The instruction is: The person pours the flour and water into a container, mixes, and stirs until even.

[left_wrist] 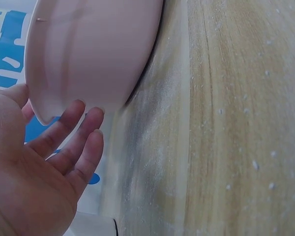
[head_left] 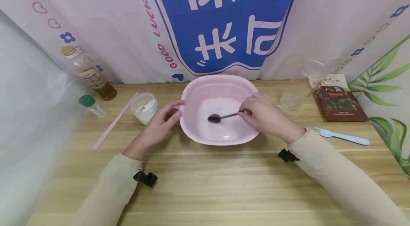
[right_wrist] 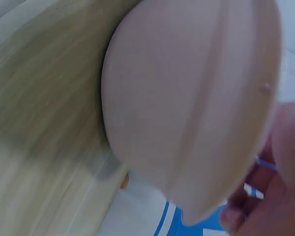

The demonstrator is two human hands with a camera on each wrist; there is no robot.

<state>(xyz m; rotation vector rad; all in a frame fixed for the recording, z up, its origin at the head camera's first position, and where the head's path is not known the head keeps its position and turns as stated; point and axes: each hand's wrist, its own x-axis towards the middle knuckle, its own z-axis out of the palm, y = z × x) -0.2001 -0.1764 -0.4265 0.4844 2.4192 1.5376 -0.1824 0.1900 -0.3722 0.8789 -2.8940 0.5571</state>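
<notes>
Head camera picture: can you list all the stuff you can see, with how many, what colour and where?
Basin: 1, pink, middle of the table.
Spoon: 1, dark, bowl end inside the basin.
Jar: 1, clear with white powder, left of the basin.
Stick: 1, pink, flat on the table left of the jar.
Shaker: 1, clear with green cap, far left.
Bottle: 1, clear with amber liquid, back left.
Cup: 1, clear, right of the basin.
Packet: 1, dark red, back right.
Fork: 1, pale blue, right.
Table: 1, light wood.
Left hand: 1, fingers straight, at the basin's left rim.
Right hand: 1, pinches the spoon handle.
</notes>
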